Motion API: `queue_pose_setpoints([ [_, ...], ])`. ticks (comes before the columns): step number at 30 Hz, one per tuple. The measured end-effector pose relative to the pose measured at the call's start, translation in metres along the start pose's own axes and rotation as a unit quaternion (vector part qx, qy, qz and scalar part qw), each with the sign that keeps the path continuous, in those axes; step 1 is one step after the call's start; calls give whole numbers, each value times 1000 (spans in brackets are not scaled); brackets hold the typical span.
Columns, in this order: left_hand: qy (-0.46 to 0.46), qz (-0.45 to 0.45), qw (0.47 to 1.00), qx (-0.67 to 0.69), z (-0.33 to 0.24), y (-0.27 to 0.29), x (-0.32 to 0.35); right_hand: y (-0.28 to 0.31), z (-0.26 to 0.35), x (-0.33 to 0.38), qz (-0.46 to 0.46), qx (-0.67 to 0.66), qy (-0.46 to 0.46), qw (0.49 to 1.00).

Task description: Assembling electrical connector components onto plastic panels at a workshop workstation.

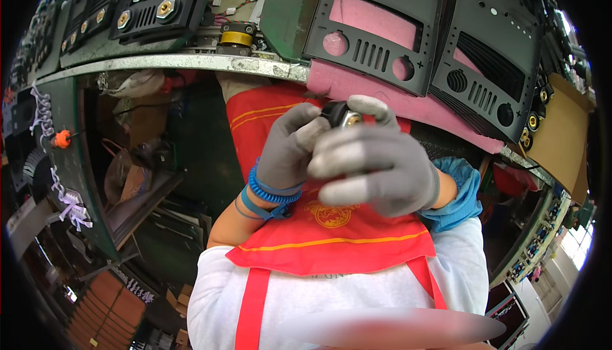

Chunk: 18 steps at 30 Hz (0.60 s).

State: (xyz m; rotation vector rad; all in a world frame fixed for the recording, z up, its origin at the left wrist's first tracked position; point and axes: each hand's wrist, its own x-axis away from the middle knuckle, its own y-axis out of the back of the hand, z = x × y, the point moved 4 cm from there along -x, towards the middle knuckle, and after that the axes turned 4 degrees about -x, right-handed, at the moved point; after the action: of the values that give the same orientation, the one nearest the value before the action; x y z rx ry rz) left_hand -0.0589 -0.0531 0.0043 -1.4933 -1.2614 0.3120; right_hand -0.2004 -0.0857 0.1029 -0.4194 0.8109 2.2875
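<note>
In front of my red apron [331,190], just below the bench edge, I hold a small black round socket with a brass and silver metal end [347,117]. My left hand [287,149], in a grey glove with pale fingertips, is closed with its fingertips against the socket's left side. Gloved the same way, my right hand [389,162] curls round it from the right, and its fingers hide much of the part. Beyond my hands, a black metal panel [376,12] with cutouts and slots lies on pink foam sheeting [357,85].
A stack of similar panels [488,63] leans at the right, beside several black-and-brass sockets [533,120] and a cardboard box [564,136]. At the far left are panels fitted with brass-centred nuts [167,9]. A yellow-and-black part [237,36] sits behind the metal bench edge [255,65].
</note>
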Motion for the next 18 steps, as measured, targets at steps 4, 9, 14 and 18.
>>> queue_pose_setpoints([
  [4,-24,13,999,-44,9,-22,1,-3,-4,-6,-29,-62,27,997],
  [9,-39,259,960,95,2,-5,-13,58,-26,16,-193,206,-194,939],
  [14,-36,165,985,44,-1,-2,-20,36,-9,-6,-37,132,-89,987],
  [18,-22,219,975,24,-1,2,-23,29,-23,-6,-84,46,-96,991],
])
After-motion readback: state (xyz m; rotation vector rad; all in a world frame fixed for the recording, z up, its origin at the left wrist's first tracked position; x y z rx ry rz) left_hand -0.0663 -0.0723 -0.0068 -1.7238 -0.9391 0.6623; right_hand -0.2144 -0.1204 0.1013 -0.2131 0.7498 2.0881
